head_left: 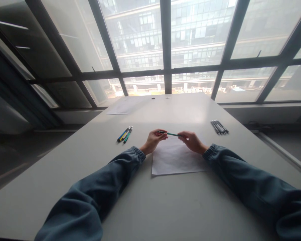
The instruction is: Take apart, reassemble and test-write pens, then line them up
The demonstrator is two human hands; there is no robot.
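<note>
A thin green pen (pixel 172 134) is held level between both hands, just above a white sheet of paper (pixel 175 160) on the grey table (pixel 150 201). My left hand (pixel 154 140) pinches the pen's left end with curled fingers. Its right end sits in the closed fingers of my right hand (pixel 192 140). Both arms wear dark blue sleeves.
A small bunch of coloured pens (pixel 124 134) lies to the left of my hands. Several dark pens (pixel 219 127) lie in a row to the right. Another sheet of paper (pixel 120 107) rests at the table's far left edge, below large windows.
</note>
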